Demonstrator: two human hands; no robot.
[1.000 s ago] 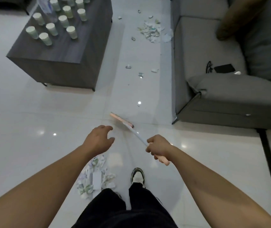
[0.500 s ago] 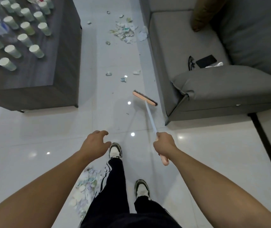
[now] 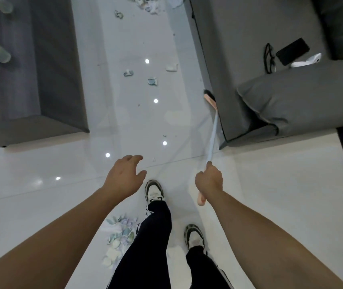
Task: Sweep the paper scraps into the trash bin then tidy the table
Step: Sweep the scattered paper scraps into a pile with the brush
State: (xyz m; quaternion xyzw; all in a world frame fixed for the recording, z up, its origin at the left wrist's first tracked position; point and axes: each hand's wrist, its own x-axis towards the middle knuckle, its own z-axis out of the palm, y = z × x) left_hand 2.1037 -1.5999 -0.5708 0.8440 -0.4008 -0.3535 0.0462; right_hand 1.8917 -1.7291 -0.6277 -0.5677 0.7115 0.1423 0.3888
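Scraps: three loose pieces on the floor ahead of the person, in the aisle between the table and the sofa. One lies toward the table side, one mid-aisle, one nearer the sofa's front edge. Further pieces at the far end of the aisle, cut by the frame's top. A gathered pile sits on the floor behind the hands, just beside the person's left leg.

Broom: long axis runs nearly straight away from the person, tilting slightly toward the aisle's middle at the far end. Head down at the sofa's front edge, near its nearer corner; whether the bristles touch the floor cannot be told. The loose pieces lie beyond and to the left of the head.

Right hand: closed round the broom handle near its pink butt end, which sticks out below the fist. Nearer hand to the work.

Left hand: holding nothing, fingers loosely spread, hovering over the floor well apart from the handle.

Judgement: the head must reach past the three pieces and draw back toward the pile; the pull lies along the handle's own axis, shifted left.

Bin: not in view.
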